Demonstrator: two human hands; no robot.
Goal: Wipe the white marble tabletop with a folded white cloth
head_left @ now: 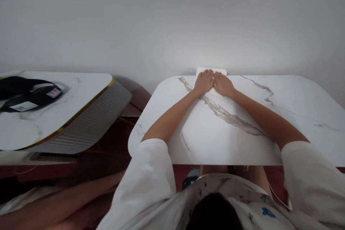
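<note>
A white cloth (212, 91) lies at the far edge of the white marbled table (229, 143), close to the wall. My left hand (204, 81) rests flat on the left part of the cloth, palm down. Beside it, my right hand (223, 84) lies flat on the cloth's right part, and the fingertips of both hands nearly meet. Both hands have their fingers stretched out over the cloth, whose middle they cover.
A second marbled table (67, 97) with a gold edge stands at the left, carrying a black strap-like item (35, 97) with labels. Another person's bare limbs (67, 201) show at the lower left. A grey wall (161, 18) rises behind both tables.
</note>
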